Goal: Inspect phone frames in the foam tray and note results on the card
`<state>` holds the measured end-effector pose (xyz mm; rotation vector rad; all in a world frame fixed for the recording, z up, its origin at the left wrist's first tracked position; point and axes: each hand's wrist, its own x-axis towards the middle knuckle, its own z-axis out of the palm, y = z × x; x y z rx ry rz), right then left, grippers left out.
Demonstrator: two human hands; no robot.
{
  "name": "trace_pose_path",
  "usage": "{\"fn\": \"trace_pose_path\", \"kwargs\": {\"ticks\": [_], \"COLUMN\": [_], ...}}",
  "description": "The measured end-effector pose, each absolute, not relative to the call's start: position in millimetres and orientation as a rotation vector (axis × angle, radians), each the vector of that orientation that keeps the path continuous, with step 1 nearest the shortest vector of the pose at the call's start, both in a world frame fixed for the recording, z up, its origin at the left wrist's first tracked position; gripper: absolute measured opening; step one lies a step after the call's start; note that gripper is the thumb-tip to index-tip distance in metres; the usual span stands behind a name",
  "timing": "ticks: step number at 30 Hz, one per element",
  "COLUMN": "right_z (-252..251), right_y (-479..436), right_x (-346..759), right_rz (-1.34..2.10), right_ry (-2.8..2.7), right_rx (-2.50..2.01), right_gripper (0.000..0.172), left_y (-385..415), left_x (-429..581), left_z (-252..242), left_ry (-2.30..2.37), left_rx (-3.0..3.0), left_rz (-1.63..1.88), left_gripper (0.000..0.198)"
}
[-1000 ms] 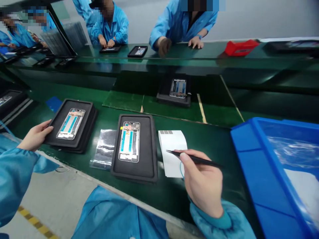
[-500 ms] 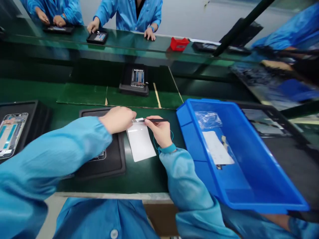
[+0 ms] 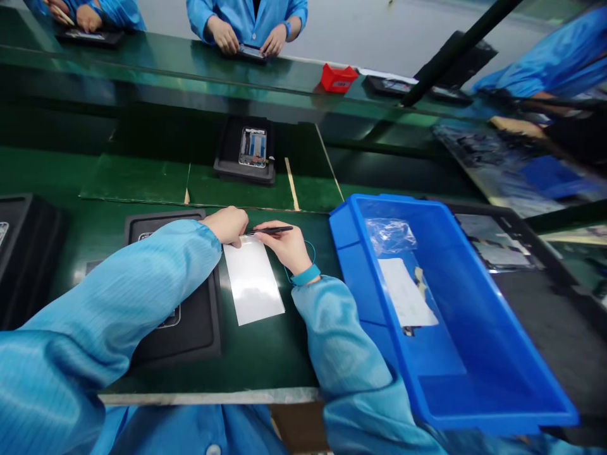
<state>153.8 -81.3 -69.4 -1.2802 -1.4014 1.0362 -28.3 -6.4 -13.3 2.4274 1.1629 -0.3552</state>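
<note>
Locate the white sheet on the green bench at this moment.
In the head view the white sheet lies flat at centre, between the black tray on its left and the blue bin on its right; the left hand and right hand meet at its far end.

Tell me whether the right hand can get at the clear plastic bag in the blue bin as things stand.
Probably yes. The right hand holds black tweezers at the white sheet, right beside the blue bin. The bin is open-topped and nothing covers the clear plastic bag; only the bin wall stands between.

Bright overhead light glares off the white sheet (image 3: 253,281) just below the fingers (image 3: 237,235); edges curve, corners blur.
</note>
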Motion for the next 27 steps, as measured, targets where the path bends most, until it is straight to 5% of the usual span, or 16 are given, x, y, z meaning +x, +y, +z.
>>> {"fn": "trace_pose_path", "kwargs": {"ticks": [27], "right_z": [-65.8], "right_y": [-80.6], "right_x": [154.2], "right_rz": [1.070], "right_ry": [-1.399], "right_rx": [-1.313], "right_gripper": [0.023], "left_y": [-4.7], "left_x": [-29.6], "left_z": [-20.2], "left_ry": [1.161], "left_rx": [2.383], "left_rz": [-0.305], "left_gripper": [0.024]}}
